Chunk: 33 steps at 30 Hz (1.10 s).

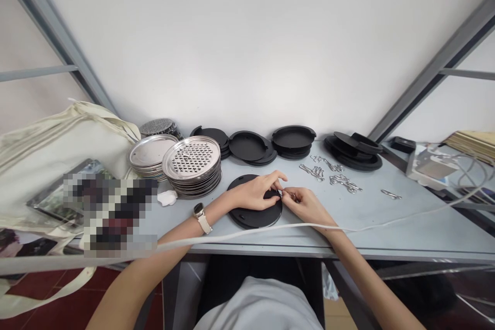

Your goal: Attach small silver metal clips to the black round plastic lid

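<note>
A black round plastic disc (247, 219) lies flat at the table's front edge, partly covered by my left hand (257, 192). That hand rests across it with the thumb and fingers curved around its right side, holding it. At the same edge, my right hand (303, 203) is closed in a pinch, its fingertips meeting the left ones. Whatever is between those fingertips is too small to make out. Several small bent-wire metal clips (346, 183) lie loose beyond my right hand, and a further clip (391, 194) sits apart to the right.
Stacked perforated metal grater discs (191, 157) and plain metal discs (150, 152) stand at left. Black round trays (294, 138) are piled along the wall. A white cable (363, 228) crosses in front of my forearms. A cream cloth bag (58, 134) is at far left.
</note>
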Each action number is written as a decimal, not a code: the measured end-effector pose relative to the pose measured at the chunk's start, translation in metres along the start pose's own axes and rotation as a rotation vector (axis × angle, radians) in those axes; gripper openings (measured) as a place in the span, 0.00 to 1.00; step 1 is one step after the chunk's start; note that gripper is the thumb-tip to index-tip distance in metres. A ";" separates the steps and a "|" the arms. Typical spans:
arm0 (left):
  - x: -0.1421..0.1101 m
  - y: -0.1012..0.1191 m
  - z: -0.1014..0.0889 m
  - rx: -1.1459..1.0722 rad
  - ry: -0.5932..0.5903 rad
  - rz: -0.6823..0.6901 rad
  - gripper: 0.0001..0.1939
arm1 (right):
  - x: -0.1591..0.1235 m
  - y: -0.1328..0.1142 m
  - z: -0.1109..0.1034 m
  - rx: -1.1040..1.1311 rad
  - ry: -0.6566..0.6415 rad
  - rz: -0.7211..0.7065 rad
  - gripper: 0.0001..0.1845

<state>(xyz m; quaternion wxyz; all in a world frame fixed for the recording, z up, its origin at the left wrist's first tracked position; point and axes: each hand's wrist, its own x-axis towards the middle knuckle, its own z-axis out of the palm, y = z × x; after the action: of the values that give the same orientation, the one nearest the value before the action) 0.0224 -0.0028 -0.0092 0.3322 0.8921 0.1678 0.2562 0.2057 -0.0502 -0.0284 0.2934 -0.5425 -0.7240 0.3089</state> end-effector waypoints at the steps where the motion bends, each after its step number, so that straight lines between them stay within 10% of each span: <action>1: 0.000 0.000 0.000 0.001 0.001 -0.003 0.25 | 0.000 0.000 0.000 0.004 0.000 -0.001 0.15; 33: -0.001 0.001 -0.002 0.178 0.045 -0.022 0.23 | 0.000 0.000 0.005 -0.153 0.048 -0.078 0.15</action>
<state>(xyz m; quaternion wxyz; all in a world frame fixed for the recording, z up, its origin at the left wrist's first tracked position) 0.0207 -0.0030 -0.0082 0.2504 0.9102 0.2073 0.2565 0.2016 -0.0513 -0.0319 0.2800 -0.5421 -0.7588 0.2281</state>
